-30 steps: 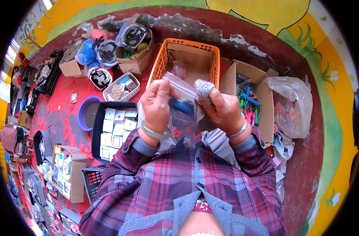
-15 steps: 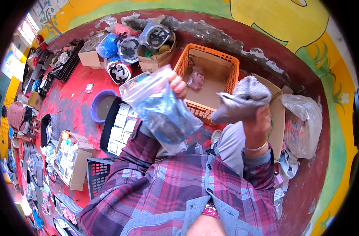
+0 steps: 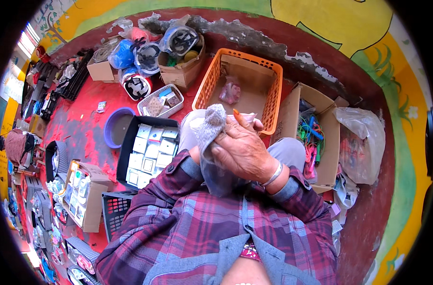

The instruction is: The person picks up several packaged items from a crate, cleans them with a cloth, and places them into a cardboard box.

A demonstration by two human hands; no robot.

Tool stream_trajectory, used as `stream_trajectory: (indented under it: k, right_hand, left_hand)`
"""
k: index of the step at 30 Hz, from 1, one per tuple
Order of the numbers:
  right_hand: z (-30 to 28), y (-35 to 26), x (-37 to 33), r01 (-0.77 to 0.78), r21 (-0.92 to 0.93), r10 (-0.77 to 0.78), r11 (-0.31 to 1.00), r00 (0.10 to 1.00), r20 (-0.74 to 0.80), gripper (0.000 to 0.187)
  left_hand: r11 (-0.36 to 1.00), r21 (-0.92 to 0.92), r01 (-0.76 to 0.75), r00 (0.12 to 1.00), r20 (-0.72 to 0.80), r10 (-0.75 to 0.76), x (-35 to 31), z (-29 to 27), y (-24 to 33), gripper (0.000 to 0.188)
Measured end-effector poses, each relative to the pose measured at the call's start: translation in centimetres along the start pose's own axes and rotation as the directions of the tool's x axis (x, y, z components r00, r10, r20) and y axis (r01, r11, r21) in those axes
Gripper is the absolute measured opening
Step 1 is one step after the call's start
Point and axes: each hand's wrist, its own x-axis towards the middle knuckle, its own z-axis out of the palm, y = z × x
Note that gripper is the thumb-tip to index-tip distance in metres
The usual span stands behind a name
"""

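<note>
My right hand (image 3: pixel 245 149) is in front of my lap, closed on a bunched grey knitted cloth (image 3: pixel 210 126). It presses the cloth against a clear plastic bag (image 3: pixel 218 175) with something bluish inside, which hangs below the hands. Most of my left hand is behind the right hand and the cloth; a few of its fingertips (image 3: pixel 258 124) show past the right hand, and it holds the bag. Just beyond both hands stands an orange plastic basket (image 3: pixel 278 85), lined with cardboard and holding a pink wrapped packet (image 3: pixel 230 91).
On my left are a black tray (image 3: pixel 123 159) of small white boxes, a purple basin (image 3: pixel 108 130) and a white basket (image 3: pixel 166 113). An open cardboard box (image 3: pixel 332 156) of colourful cords is on my right, beside a filled plastic sack (image 3: pixel 366 142). Bagged helmets (image 3: pixel 181 40) lie by the wall.
My right hand has brought the grey cloth left and down onto the bag. The bag and left hand have come lower, nearer my body; both hands now meet.
</note>
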Motion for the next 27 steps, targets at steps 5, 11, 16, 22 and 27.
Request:
stream_trajectory:
  k: [5,11,16,22,27]
  right_hand:
    - [-0.9,0.2,0.4,-0.096,-0.125,0.085,0.988,0.992,-0.089,0.03]
    - [-1.4,2.4,-0.9,-0.146,-0.234,0.096,0.961,0.972,-0.214,0.029]
    - [-0.7,3.7,-2.2,-0.189,-0.192,0.115,0.963,0.933,-0.341,0.026]
    - [0.5,8.3,-4.9,-0.481,0.593,0.72,0.646,0.641,-0.265,0.028]
    - [-1.8,7.4,-5.6,-0.025,0.95,0.762,0.311,0.604,-0.234,0.043]
  left_hand:
    - [0.986,0.077,-0.15,0.977,0.163,0.136,-1.8,1.9,0.8,0.046]
    - [0.928,0.289,-0.233,0.957,0.237,0.166,-3.7,1.5,1.5,0.035]
    - [0.897,0.361,-0.254,0.948,0.278,0.156,-4.1,1.5,1.7,0.027]
    - [0.939,0.307,-0.154,0.945,0.323,0.05,-1.5,0.8,1.3,0.03]
    - [0.952,-0.101,0.288,0.957,0.051,-0.284,-1.3,0.3,-1.0,0.043]
